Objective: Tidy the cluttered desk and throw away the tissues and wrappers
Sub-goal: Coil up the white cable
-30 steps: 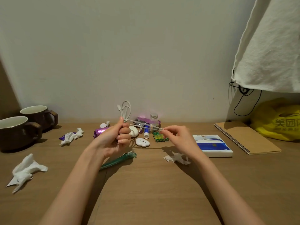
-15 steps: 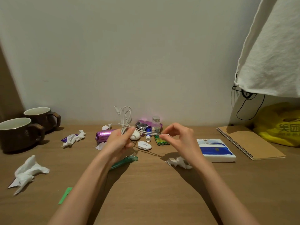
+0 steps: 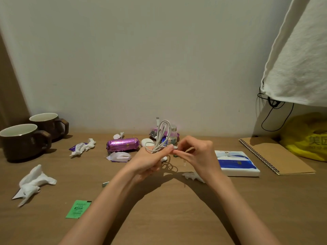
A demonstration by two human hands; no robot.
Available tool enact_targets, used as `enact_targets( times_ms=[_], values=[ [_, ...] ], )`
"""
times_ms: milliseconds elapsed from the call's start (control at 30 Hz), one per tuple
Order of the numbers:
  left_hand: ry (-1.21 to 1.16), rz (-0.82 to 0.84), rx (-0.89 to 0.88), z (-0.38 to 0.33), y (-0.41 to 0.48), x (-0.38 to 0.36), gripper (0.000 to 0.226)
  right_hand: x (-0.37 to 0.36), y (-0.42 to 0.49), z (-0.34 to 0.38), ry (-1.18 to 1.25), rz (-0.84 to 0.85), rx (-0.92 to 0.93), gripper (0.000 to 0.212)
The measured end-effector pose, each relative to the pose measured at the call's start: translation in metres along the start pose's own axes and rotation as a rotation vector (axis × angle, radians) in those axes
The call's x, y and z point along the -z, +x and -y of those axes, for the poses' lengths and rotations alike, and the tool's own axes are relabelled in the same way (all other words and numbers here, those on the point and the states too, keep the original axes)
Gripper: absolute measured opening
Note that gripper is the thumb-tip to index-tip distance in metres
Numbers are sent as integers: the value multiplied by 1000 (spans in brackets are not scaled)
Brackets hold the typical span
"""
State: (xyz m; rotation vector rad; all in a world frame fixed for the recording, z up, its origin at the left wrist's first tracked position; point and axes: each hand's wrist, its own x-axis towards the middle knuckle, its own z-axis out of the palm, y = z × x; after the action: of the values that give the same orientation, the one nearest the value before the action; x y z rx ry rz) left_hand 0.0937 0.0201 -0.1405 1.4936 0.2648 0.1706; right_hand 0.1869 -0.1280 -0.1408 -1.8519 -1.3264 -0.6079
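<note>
Left hand (image 3: 147, 160) is gripping a looped white cable (image 3: 162, 133) above mid-desk; right hand (image 3: 198, 154) is pinching its loose end (fingertips nearly meeting). On the desk (image 3: 159, 218), crumpled tissue (image 3: 33, 181) is lying far left, green wrapper (image 3: 78, 209) right of it, purple wrapper (image 3: 122, 145) farther back.

White cable (image 3: 161, 137) in the grip; shiny purple wrapper (image 3: 122, 145) left of it, blue-and-white pack (image 3: 237, 163) right, green sachet (image 3: 78, 209) nearer, dark brown mugs (image 3: 21, 142) far left.
</note>
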Motion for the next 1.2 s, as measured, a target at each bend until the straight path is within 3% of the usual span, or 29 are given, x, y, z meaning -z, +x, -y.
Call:
enact_targets(
  times_ms=[233,467,567,800,1033,1200],
  values=[
    [-60,-74,-13,6,5,1,20,1,0,0,46,58,-40,20],
    [-71,-38,-37,7,5,-2,15,4,1,2,82,88,-130,27],
    [-20,-29,-80,7,4,-2,19,5,0,3,121,106,-177,29],
    [175,-191,-213,8,7,-8,22,4,1,4,202,128,-250,25],
    [145,-354,-188,12,17,0,29,2,2,2,116,56,-240,13],
    [40,-320,-110,13,17,-1,26,1,0,3,145,-82,-296,11]
  ],
)
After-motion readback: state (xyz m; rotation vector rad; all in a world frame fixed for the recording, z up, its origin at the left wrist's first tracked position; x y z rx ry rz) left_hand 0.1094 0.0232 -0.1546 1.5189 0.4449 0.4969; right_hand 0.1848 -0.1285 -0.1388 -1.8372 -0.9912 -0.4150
